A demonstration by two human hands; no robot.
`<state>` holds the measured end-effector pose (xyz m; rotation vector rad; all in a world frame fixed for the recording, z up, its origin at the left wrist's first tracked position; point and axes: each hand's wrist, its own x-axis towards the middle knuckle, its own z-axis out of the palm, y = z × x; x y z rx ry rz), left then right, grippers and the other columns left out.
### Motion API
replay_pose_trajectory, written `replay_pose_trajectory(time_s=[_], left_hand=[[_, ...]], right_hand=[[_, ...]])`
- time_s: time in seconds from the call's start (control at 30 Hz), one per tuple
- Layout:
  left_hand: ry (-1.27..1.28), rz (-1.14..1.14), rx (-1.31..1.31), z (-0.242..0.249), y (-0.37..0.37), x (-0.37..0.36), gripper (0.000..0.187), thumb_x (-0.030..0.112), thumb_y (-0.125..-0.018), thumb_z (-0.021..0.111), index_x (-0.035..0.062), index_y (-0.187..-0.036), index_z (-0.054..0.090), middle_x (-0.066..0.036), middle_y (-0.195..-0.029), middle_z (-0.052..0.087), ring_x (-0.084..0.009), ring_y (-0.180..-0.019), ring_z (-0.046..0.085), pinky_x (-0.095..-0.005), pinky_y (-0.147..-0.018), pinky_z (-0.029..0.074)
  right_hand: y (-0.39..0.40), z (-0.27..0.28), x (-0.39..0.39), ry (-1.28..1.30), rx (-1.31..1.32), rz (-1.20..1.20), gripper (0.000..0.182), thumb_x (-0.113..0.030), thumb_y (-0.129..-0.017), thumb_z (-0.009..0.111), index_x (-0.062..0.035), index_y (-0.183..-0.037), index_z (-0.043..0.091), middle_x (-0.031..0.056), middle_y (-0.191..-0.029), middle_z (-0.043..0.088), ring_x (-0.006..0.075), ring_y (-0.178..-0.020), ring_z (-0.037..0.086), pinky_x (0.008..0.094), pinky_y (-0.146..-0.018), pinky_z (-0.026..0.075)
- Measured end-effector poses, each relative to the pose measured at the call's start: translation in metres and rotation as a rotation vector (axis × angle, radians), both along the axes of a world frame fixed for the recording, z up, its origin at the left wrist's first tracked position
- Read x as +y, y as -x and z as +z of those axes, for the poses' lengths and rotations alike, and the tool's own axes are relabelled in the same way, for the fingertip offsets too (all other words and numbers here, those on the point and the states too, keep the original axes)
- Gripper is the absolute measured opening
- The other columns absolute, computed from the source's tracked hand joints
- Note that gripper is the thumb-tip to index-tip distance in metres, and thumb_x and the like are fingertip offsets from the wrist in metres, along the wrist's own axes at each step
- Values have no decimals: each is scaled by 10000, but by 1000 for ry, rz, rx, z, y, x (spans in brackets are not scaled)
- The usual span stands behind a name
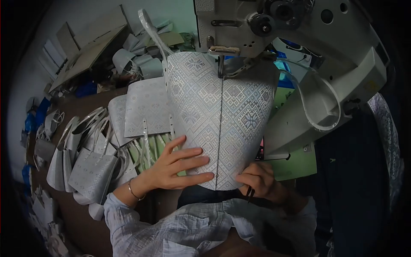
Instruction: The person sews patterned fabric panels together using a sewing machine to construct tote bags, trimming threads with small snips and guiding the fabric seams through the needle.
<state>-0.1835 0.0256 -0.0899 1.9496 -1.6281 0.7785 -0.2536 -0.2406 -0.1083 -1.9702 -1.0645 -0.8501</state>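
A silvery bag [199, 115] with a blue-grey geometric pattern and a dark seam down its middle lies below the needle area of a sewing machine [239, 25]. My left hand [180, 165] rests on the bag's lower left side with its fingers spread. At the lower right edge of the bag, my right hand [259, 180] is closed, its fingers curled round a small dark tool [250, 193] whose tips point down. One strap [153, 34] rises at the bag's upper left, and another strap [319, 122] loops over the machine at the right.
Finished-looking patterned bags [92, 171] lie piled at the left. Flat patterned pieces [147, 107] with straps sit beside the bag. Cardboard [94, 49] and more bags stand at the back left. The machine's pale arm [334, 98] extends at the right above a green surface [295, 168].
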Motion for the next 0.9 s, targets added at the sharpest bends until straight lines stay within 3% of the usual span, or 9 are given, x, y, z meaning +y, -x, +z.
replay_pose_trajectory(time_s=[0.07,0.1,0.13,0.2,0.9], left_hand=[[-18,-91,-57,7,5,9,242,160,-807,720,197,-1047,707,20,-1145,630,-183,-1141,562,-412,-1042,405],[5,-78,-86,19,8,6,201,126,-803,707,191,-993,716,35,-1040,667,-146,-1005,630,-330,-937,492],[6,-77,-84,21,7,6,201,126,-803,707,191,-993,716,35,-1040,667,-146,-1005,630,-330,-937,492],[18,-114,-97,23,4,7,202,135,-781,719,178,-979,721,31,-1032,671,-149,-998,632,-319,-902,514],[46,-62,-87,42,-19,-7,212,130,-735,738,155,-945,735,13,-951,703,-169,-962,663,-323,-857,556]], right_hand=[[-1,1,1,0,-3,-13,341,-60,-710,701,-33,-1015,550,66,-748,540,201,-561,586,312,-448,473],[-1,1,2,-4,-10,-27,345,-47,-702,697,-32,-1014,550,68,-748,539,202,-564,588,312,-447,473],[-1,3,3,-2,-8,-27,345,-47,-702,697,-32,-1014,550,68,-748,539,202,-564,588,312,-447,473],[-1,9,6,2,22,-29,413,48,-594,665,-43,-976,535,89,-736,555,214,-545,563,326,-463,450],[-21,28,-6,78,-14,-147,390,23,-562,655,-57,-937,582,71,-757,575,219,-567,573,326,-478,435]])
